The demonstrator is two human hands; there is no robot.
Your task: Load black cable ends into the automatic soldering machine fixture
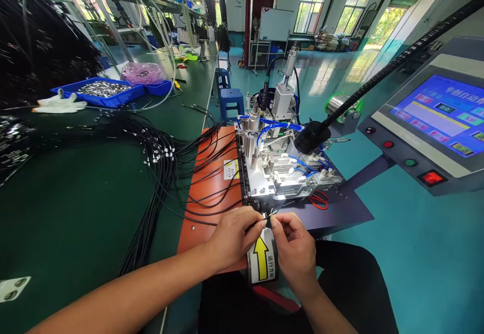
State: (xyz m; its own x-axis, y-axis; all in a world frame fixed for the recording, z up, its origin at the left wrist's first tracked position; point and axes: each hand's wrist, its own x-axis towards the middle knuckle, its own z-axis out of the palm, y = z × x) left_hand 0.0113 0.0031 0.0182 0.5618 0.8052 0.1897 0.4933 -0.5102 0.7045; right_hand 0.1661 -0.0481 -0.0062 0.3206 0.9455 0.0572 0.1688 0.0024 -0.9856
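Observation:
My left hand and my right hand meet in front of a small metal machine. Both pinch the end of a thin black cable, fingertips almost touching. The cable tip shows small bare wires between my thumbs. Below my hands sits a white label with a yellow arrow. The machine has blue air hoses and a silver cylinder on top.
A bundle of black cables spreads over the green bench and an orange plate. Blue trays of metal parts and white gloves lie far left. A control panel with touchscreen stands right. Red scissors lie by the machine.

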